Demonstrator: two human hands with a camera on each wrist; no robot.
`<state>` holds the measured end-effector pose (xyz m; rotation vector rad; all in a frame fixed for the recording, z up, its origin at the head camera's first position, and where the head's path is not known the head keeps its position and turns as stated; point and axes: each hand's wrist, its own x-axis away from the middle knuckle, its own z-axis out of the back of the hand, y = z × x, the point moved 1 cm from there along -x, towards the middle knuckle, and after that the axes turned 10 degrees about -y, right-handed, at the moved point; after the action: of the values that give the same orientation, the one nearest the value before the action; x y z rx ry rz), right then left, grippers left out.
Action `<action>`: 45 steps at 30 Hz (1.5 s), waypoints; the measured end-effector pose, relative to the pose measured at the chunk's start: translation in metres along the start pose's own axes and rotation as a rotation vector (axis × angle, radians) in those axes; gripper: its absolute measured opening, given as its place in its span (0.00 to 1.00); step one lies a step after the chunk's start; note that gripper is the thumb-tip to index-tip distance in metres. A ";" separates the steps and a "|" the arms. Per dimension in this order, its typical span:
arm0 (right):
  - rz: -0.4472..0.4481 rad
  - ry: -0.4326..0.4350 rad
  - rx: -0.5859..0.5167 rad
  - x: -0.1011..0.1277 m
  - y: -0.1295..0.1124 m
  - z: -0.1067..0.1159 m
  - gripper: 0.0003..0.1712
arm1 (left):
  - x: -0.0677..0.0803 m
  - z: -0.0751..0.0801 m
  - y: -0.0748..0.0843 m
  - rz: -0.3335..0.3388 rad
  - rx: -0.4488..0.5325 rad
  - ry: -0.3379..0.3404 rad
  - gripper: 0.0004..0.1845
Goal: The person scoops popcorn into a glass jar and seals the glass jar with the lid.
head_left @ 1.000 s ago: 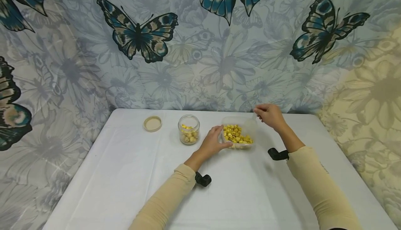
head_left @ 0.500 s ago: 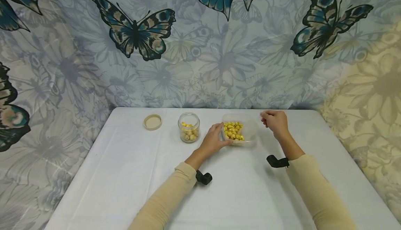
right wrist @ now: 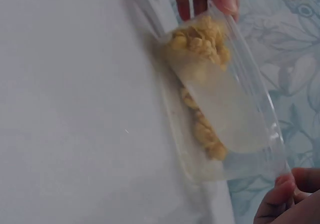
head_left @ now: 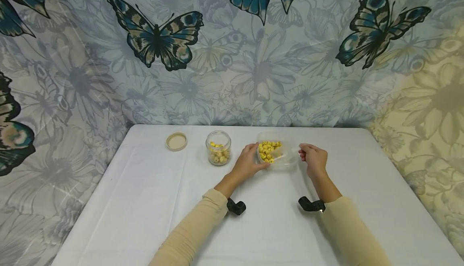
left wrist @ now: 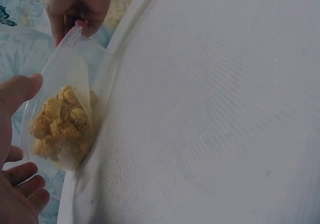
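Clear plastic container point(head_left: 279, 153) — tilted, yellow popcorn point(head_left: 267, 150) heaped inside.

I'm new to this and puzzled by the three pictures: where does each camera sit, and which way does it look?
Head: on the person's head, facing forward and down at both hands, sleeves and the table.
Left wrist: looks past the left hand at the clear container.
Right wrist: right hand at the container's rim.
All three show the yellow snack pieces.

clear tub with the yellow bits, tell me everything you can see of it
The clear tub is thin see-through plastic, open-topped, tilted, with yellow popcorn-like pieces heaped at its left end. It sits mid-table on the white cloth, right of a glass jar. The left hand grips its left side; the right hand pinches its right rim.
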<state>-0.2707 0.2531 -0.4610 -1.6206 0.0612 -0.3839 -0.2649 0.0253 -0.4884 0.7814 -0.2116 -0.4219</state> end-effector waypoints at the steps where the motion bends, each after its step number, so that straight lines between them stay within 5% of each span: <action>1: -0.007 0.004 -0.027 0.001 0.002 -0.001 0.08 | 0.000 0.000 0.000 -0.001 -0.004 0.002 0.47; 5: -0.022 0.017 -0.069 0.005 0.005 -0.004 0.07 | 0.000 0.001 0.002 0.002 -0.007 0.005 0.47; 11: -0.031 0.060 -0.171 0.006 0.005 -0.008 0.20 | 0.000 0.001 0.001 -0.001 0.010 0.005 0.46; 16: -0.046 0.090 -0.254 0.004 0.007 -0.009 0.18 | 0.001 -0.001 0.002 0.009 0.019 -0.014 0.46; 27: -0.027 -0.105 -0.116 0.003 0.000 0.000 0.15 | 0.003 -0.001 0.001 0.014 0.045 -0.012 0.47; 36: -0.088 -0.107 -0.191 0.003 -0.003 -0.001 0.22 | 0.001 -0.001 0.000 0.007 0.037 -0.003 0.47; 45: -0.119 -0.159 -0.167 0.000 -0.003 0.002 0.11 | 0.001 -0.001 0.000 0.005 0.047 0.000 0.47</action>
<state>-0.2705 0.2555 -0.4578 -1.8205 -0.1265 -0.3471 -0.2631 0.0259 -0.4890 0.8271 -0.2245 -0.4137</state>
